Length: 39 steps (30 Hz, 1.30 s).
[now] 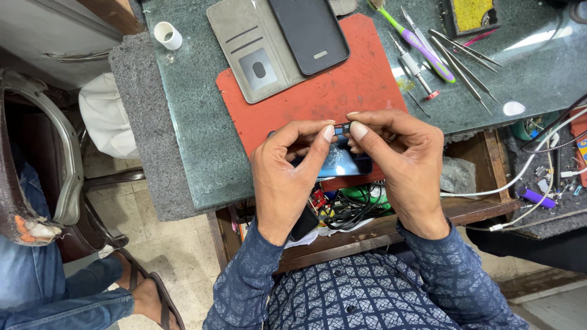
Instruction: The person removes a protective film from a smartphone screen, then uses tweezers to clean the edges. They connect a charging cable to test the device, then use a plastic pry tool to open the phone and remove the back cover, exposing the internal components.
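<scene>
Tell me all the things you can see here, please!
small dark part: one, pinched between both thumbs
phone: one, dark, glossy screen, under the hands
mat: one, red, on the green stone bench
wallet case: one, grey, open, a black phone in it
toothbrush: one, purple and green, top right
tweezers: several, metal, beside the toothbrush
screwdriver: one, silver, red tip
cup: one, white, top left
cables: a tangle, black and green, in the open drawer
left hand: thumb on the part
right hand: thumb on the part
</scene>
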Tool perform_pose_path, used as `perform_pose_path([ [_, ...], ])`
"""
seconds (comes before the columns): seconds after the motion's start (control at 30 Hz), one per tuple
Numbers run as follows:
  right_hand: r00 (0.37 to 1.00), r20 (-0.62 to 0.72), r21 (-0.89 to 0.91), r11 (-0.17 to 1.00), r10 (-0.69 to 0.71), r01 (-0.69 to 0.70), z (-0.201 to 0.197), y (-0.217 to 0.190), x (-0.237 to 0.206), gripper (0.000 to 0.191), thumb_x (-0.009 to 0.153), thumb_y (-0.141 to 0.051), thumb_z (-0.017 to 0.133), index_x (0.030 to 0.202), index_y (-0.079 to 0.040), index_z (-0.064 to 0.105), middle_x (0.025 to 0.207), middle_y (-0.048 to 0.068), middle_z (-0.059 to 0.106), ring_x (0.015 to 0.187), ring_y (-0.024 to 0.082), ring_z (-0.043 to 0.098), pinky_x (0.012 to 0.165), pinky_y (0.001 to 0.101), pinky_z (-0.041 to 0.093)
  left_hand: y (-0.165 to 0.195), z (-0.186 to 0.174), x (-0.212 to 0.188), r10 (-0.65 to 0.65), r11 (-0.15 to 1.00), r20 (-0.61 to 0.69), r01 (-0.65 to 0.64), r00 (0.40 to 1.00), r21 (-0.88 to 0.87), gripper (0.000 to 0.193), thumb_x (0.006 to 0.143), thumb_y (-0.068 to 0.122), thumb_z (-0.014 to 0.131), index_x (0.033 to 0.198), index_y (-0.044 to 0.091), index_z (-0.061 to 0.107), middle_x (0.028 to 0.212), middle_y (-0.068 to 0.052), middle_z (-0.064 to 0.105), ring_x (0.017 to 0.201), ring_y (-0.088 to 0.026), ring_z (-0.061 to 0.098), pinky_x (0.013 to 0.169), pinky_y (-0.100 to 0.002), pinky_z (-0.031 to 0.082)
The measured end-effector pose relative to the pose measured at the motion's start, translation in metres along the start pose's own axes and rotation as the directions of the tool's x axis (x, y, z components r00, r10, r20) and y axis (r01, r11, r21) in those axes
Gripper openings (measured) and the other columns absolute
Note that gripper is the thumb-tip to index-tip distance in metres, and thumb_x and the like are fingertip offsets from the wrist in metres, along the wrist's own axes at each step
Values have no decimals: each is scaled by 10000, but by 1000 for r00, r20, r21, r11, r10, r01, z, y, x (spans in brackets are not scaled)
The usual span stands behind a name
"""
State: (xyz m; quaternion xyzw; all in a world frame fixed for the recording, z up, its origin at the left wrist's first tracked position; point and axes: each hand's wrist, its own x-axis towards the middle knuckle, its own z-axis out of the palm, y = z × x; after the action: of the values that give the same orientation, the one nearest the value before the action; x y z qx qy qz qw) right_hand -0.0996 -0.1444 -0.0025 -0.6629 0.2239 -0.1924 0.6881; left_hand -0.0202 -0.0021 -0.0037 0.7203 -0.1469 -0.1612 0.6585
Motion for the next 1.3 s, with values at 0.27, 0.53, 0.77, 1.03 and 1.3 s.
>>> perform_pose_path([
  [0.27, 1000, -19, -2, 1000, 0, 0, -4, 1, -2, 173, 973, 11, 721, 1142, 42, 739, 907, 51, 724, 798, 71, 668, 752, 212, 544, 6, 1, -4, -11, 999, 32, 9, 999, 48, 196, 1004, 190, 682, 1129, 66, 769, 939, -26, 788, 831, -72, 740, 760, -236, 610],
  [0.53, 996, -84, 4, 1000, -2, 2, -24, 6, -1, 174, 984, 2, 700, 1150, 43, 731, 917, 59, 735, 796, 84, 681, 756, 214, 548, 10, -25, -10, 412, 634, 339, -533, 846, 560, 585, 888, 329, 789, 1368, 47, 611, 1381, -122, 607, 1308, -311, 567, 1110, -458, 466],
  [0.77, 988, -150, 104, 993, -37, 53, -49, 12, 0, 164, 1013, 9, 700, 1172, 45, 721, 977, 74, 730, 850, 107, 688, 773, 231, 551, -3, -25, -9, 337, 403, 538, -635, 773, 659, 785, 773, 272, 834, 1464, 84, 512, 1413, -120, 532, 1347, -301, 488, 1185, -529, 331],
  [1.03, 979, -202, 137, 989, -24, 52, -65, 13, -8, 163, 1012, 4, 708, 1169, 44, 723, 981, 83, 729, 859, 117, 696, 783, 232, 552, 9, -31, -5, 317, 554, 553, -623, 771, 552, 750, 713, 191, 851, 1401, 80, 573, 1282, -119, 600, 1207, -319, 551, 1044, -485, 436],
  [1.3, 985, -175, 167, 985, -13, 43, -55, 4, -16, 165, 995, 11, 693, 1157, 40, 714, 989, 81, 733, 858, 118, 701, 775, 240, 564, 11, -32, -3, 306, 781, 222, -378, 926, 498, 233, 990, 177, 737, 1201, 80, 723, 1053, -76, 759, 936, -235, 767, 799, -344, 586],
])
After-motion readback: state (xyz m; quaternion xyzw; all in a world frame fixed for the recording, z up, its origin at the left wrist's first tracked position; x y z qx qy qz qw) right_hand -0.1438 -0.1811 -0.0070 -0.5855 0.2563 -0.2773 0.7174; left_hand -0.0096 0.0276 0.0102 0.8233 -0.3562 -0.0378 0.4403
